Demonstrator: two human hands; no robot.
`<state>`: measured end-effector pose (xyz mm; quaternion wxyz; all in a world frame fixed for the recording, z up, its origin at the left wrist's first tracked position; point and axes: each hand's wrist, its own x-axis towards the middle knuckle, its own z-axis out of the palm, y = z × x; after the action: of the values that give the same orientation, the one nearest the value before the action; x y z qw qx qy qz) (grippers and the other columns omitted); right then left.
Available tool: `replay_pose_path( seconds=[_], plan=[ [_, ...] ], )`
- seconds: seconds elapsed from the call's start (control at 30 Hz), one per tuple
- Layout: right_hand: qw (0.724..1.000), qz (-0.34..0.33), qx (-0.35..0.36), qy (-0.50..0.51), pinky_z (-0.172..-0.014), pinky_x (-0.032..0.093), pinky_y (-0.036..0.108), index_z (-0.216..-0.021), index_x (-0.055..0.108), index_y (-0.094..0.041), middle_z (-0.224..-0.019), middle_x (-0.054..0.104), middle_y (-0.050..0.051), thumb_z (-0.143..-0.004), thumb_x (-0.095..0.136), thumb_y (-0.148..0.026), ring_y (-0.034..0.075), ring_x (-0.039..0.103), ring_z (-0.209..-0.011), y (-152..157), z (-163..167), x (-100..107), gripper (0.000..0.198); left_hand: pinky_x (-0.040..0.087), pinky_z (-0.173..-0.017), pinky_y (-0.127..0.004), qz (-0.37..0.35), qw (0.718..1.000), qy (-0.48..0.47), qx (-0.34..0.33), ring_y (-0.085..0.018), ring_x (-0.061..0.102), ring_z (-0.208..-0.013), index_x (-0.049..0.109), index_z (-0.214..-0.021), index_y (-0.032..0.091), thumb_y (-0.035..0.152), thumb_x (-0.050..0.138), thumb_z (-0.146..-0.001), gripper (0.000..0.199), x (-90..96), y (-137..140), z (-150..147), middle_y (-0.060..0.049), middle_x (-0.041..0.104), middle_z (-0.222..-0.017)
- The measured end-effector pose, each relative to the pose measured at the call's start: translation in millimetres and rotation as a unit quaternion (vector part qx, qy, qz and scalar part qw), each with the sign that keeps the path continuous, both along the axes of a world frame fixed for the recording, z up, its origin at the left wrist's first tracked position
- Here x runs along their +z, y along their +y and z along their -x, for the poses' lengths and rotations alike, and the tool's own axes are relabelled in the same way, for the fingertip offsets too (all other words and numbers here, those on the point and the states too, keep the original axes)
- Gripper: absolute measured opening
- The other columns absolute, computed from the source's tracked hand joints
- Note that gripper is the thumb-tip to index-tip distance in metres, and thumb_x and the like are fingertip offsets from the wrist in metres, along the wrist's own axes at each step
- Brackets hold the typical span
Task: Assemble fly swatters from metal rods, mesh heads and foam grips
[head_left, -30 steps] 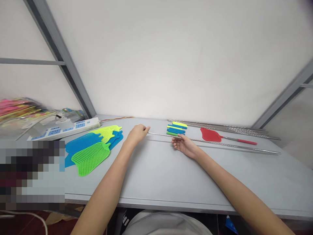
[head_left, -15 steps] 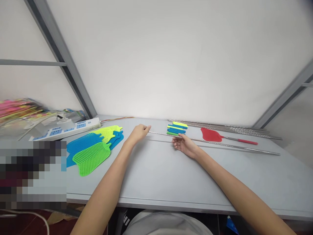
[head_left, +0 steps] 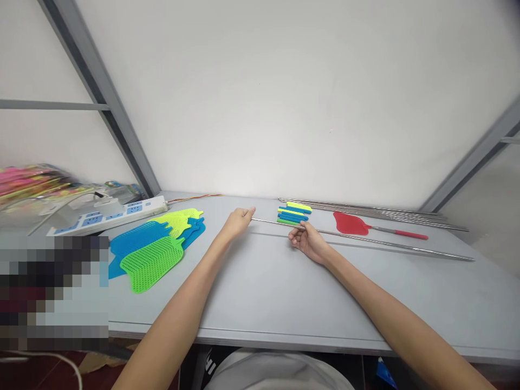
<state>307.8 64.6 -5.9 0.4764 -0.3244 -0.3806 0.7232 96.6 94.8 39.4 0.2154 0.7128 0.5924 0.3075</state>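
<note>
**Desk:** Grey table against a bare white wall, one person at work. What is in the hands?

**Photographer:** A thin metal rod. It lies almost flat just over the table, long axis running left to right across the frame, dropping slightly toward the right. The left hand pinches the rod's left tip, fingers closed small around it. The right hand grips the rod further along, fingers curled under and thumb over it.

**Desk:** And the rest of the rod?

**Photographer:** It runs out well to the right of the right hand, its far end near the table's right side. So both hands sit on the left third of it; the long free part lies to the right.

**Desk:** What lies about the rod?

**Photographer:** Just behind the rod, between the two hands, a small stack of blue, yellow and green grips. Behind the rod and right of the right hand, a red swatter with its own rod and red grip. Further behind, by the wall, a bundle of bare rods.

**Desk:** Left of the rod?

**Photographer:** Blue, yellow and green swatter heads, fanned out well left of the left hand. Behind those, a white power strip.
</note>
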Motion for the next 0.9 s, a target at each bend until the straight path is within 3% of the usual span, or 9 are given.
replay_pose_path(
  seconds=[0.13,0.9],
  plan=[
    [1.000,-0.020,0.004,0.002,-0.055,0.035,0.025,-0.048,0.043,-0.017,-0.059,0.054,0.004,-0.074,0.035,-0.038,0.010,0.043,-0.048,-1,0,0,0.035,0.017,-0.041,-0.021,0.006,1.000,-0.017,-0.001,-0.007,0.020,-0.040,0.022,-0.045,0.018,0.049,0.029,-0.071,0.041,-3.2,2,0,0.004,0.018,-0.042],
    [0.997,-0.051,-0.005,-0.057,-0.050,0.034,0.025,-0.049,0.043,-0.016,-0.063,0.057,0.006,-0.073,0.035,-0.044,0.011,0.043,-0.048,-7,6,2,0.037,0.017,-0.042,-0.021,0.020,0.998,-0.054,-0.030,-0.008,0.021,-0.041,0.023,-0.045,0.018,0.052,0.030,-0.070,0.042,-16.0,2,-12,0.005,0.019,-0.042]
  ],
)
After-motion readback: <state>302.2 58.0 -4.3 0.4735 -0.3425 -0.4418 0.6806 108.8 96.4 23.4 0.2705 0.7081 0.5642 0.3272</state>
